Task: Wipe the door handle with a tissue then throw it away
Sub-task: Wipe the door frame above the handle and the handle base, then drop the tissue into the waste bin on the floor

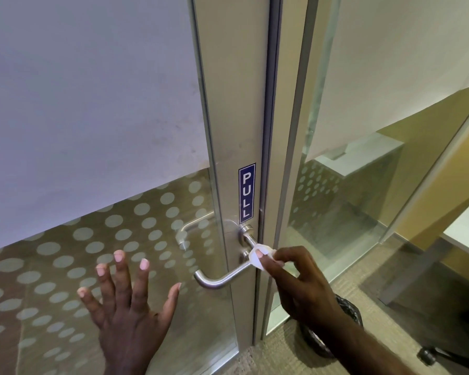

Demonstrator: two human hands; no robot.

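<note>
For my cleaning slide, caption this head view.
Right hand pinches white tissue on curved steel door handle; left hand spread by the glass.

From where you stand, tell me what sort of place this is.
Probably an office: a metal-framed glass door with frosted film and dots, a blue PULL sign above the lever handle, and a glass-walled room with a white desk beyond.

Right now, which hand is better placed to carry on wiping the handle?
The right hand: it pinches the tissue against the door handle near its base. The left hand is spread open and empty, beside the handle.
</note>
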